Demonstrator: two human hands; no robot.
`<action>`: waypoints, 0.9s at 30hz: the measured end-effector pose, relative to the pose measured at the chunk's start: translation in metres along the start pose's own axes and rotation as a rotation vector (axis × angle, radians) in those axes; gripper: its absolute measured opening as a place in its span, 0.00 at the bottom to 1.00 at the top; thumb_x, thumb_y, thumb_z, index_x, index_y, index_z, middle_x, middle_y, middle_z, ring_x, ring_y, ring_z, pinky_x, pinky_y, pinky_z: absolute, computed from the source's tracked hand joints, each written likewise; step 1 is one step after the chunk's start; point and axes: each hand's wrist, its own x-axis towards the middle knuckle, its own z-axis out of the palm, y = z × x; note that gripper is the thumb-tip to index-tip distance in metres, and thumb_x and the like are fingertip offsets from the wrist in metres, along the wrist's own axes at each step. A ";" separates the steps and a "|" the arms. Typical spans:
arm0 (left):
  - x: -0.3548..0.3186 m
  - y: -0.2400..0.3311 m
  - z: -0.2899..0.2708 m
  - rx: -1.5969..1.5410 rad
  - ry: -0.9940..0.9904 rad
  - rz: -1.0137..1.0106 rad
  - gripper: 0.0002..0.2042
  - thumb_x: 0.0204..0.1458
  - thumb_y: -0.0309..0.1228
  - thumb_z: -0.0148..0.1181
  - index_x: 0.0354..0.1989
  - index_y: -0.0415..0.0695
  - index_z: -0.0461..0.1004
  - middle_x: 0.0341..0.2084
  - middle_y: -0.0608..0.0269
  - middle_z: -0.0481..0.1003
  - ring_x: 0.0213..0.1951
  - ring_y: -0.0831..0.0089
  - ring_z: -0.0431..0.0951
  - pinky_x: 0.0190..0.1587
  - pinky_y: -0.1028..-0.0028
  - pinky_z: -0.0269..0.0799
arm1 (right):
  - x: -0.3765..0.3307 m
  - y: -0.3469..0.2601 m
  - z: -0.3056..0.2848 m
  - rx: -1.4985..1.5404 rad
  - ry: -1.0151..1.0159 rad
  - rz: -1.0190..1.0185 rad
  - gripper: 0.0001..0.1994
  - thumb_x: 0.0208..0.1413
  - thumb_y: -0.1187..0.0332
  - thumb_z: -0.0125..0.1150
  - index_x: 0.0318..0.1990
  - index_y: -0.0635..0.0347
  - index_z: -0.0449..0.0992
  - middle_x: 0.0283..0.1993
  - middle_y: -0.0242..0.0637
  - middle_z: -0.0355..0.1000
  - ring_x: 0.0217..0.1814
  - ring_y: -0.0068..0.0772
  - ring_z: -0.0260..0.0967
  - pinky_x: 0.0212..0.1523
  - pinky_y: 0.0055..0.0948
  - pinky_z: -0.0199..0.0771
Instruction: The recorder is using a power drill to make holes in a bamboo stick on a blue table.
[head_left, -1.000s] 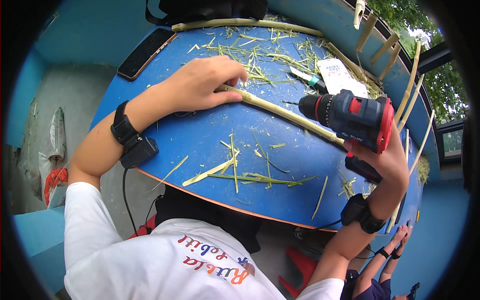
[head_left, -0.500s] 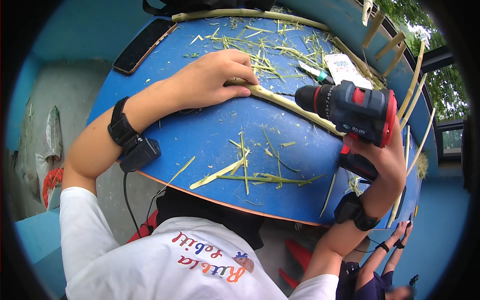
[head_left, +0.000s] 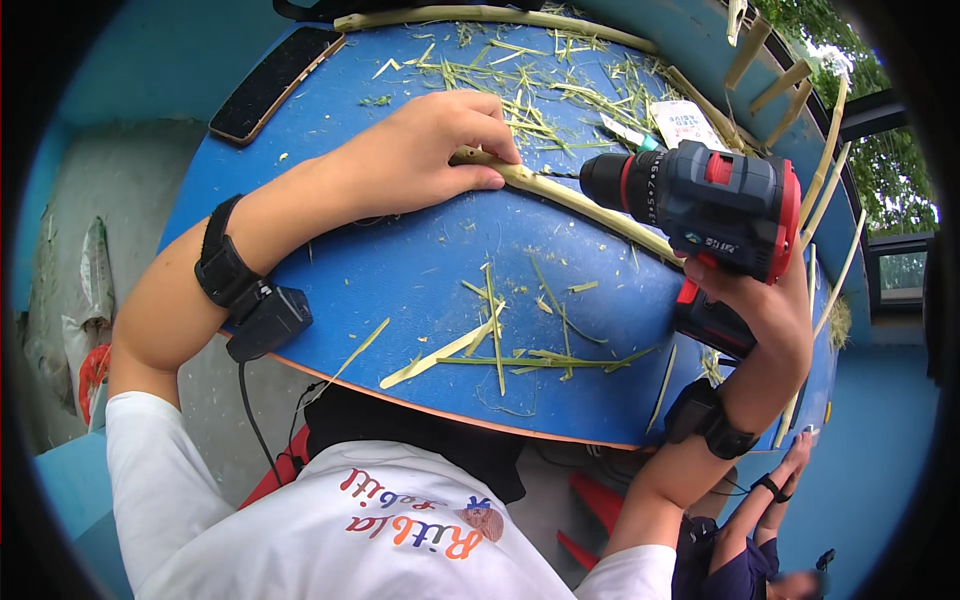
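My left hand pinches a pale green bamboo stick near one end, thumb on the near side and fingers over the top. The stick lies slantwise on the blue table, running right and toward me until it passes beneath the drill. Wrapped round the grip of a dark blue and red cordless drill is my right hand, its index finger by the red trigger. The thin drill bit points left, its tip at the stick just right of my left fingers. Whether the tip has entered the stick I cannot tell.
Green shavings litter the far side of the blue table, and longer strips lie nearer me. A phone rests at the left edge. Beyond the drill are a white packet and several upright sticks. A co-worker's hands show lower right.
The whole view has shifted slightly. The drill appears a little higher and tilted, its bit still at the stick. Both hands keep their hold.
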 end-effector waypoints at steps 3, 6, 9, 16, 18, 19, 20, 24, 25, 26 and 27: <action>0.000 -0.001 0.002 0.000 0.004 0.002 0.09 0.47 0.21 0.67 0.38 0.38 0.78 0.31 0.60 0.72 0.37 0.65 0.75 0.41 0.69 0.72 | -0.001 0.007 -0.005 0.033 0.010 -0.035 0.26 0.38 0.79 0.75 0.48 0.65 0.74 0.40 0.33 0.76 0.38 0.23 0.72 0.38 0.26 0.74; 0.001 0.000 0.003 0.016 0.005 0.001 0.09 0.47 0.21 0.67 0.38 0.38 0.78 0.31 0.59 0.72 0.37 0.65 0.74 0.41 0.69 0.71 | -0.005 0.016 -0.006 0.074 0.040 -0.086 0.27 0.37 0.79 0.76 0.49 0.64 0.74 0.42 0.34 0.76 0.41 0.24 0.72 0.41 0.27 0.73; 0.001 0.001 0.004 0.019 -0.004 -0.004 0.09 0.47 0.22 0.67 0.38 0.38 0.78 0.32 0.59 0.71 0.38 0.64 0.74 0.42 0.69 0.71 | -0.005 0.015 -0.007 0.065 0.030 -0.089 0.27 0.37 0.78 0.76 0.49 0.65 0.74 0.42 0.34 0.76 0.42 0.25 0.72 0.43 0.28 0.73; 0.001 0.000 0.004 -0.016 -0.024 -0.006 0.10 0.48 0.24 0.68 0.39 0.39 0.77 0.32 0.59 0.72 0.38 0.64 0.74 0.43 0.68 0.71 | 0.001 0.012 -0.010 -0.003 -0.048 -0.074 0.25 0.38 0.77 0.75 0.48 0.65 0.75 0.41 0.33 0.76 0.40 0.23 0.71 0.43 0.27 0.73; 0.003 -0.002 0.001 -0.017 -0.103 -0.024 0.11 0.48 0.27 0.68 0.40 0.40 0.78 0.33 0.60 0.73 0.39 0.64 0.74 0.43 0.68 0.71 | 0.004 0.016 -0.015 -0.008 -0.096 -0.053 0.25 0.38 0.77 0.75 0.48 0.65 0.75 0.40 0.32 0.76 0.39 0.22 0.70 0.42 0.27 0.73; 0.003 -0.005 -0.002 -0.013 -0.141 -0.038 0.11 0.49 0.28 0.68 0.40 0.40 0.78 0.34 0.60 0.73 0.39 0.64 0.75 0.43 0.68 0.72 | 0.008 0.019 -0.015 -0.008 -0.124 -0.047 0.24 0.38 0.77 0.74 0.48 0.64 0.75 0.39 0.32 0.76 0.39 0.22 0.70 0.42 0.27 0.72; 0.005 -0.006 -0.007 0.004 -0.166 -0.071 0.12 0.49 0.29 0.68 0.41 0.41 0.78 0.34 0.61 0.73 0.39 0.65 0.75 0.43 0.68 0.72 | 0.012 0.021 -0.013 -0.013 -0.122 -0.063 0.24 0.38 0.78 0.74 0.48 0.64 0.75 0.39 0.31 0.76 0.39 0.22 0.70 0.43 0.27 0.72; 0.016 -0.002 -0.025 0.022 -0.269 -0.136 0.12 0.52 0.33 0.67 0.44 0.42 0.79 0.35 0.61 0.75 0.39 0.67 0.75 0.42 0.69 0.73 | 0.017 0.022 -0.006 -0.014 -0.118 -0.026 0.25 0.37 0.78 0.74 0.47 0.64 0.75 0.39 0.32 0.76 0.39 0.23 0.71 0.44 0.27 0.72; 0.018 -0.003 -0.029 0.016 -0.273 -0.124 0.12 0.52 0.32 0.67 0.43 0.42 0.79 0.35 0.61 0.75 0.39 0.67 0.75 0.42 0.69 0.73 | 0.013 0.026 -0.007 -0.018 -0.109 -0.020 0.25 0.36 0.78 0.75 0.47 0.64 0.75 0.39 0.32 0.76 0.40 0.24 0.71 0.44 0.28 0.72; 0.020 -0.004 -0.034 0.009 -0.279 -0.112 0.12 0.53 0.32 0.67 0.43 0.42 0.80 0.35 0.61 0.75 0.39 0.67 0.75 0.42 0.69 0.73 | 0.011 0.029 -0.008 -0.022 -0.101 -0.014 0.25 0.36 0.78 0.75 0.47 0.64 0.75 0.39 0.32 0.76 0.40 0.24 0.71 0.44 0.28 0.72; 0.025 -0.001 -0.042 0.011 -0.314 -0.108 0.11 0.52 0.31 0.67 0.42 0.41 0.80 0.34 0.60 0.76 0.38 0.67 0.76 0.41 0.70 0.73 | 0.011 0.035 -0.010 -0.006 -0.129 -0.042 0.26 0.36 0.78 0.75 0.47 0.64 0.74 0.40 0.33 0.76 0.41 0.25 0.71 0.45 0.29 0.72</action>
